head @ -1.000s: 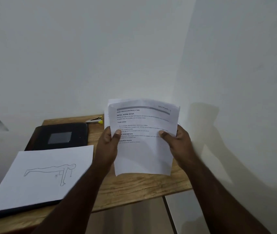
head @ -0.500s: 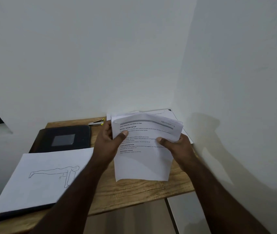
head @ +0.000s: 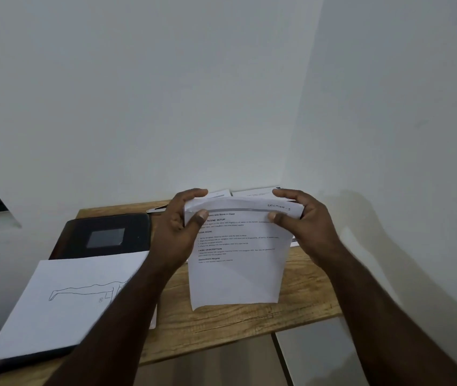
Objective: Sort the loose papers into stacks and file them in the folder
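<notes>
The left hand (head: 178,229) and right hand (head: 302,218) each pinch the top edge of a small sheaf of printed papers (head: 238,263), thumbs in front, fingers curled over behind. The sheaf hangs upright above the wooden worktop (head: 249,321), its lower edge near or touching the wood. Thin and limp, the sheets probably bow and slide apart, so gripping both upper corners suits squaring them. More papers (head: 255,193) lie behind; a drawing sheet (head: 68,296) rests on the dark folder (head: 104,235) at left.
</notes>
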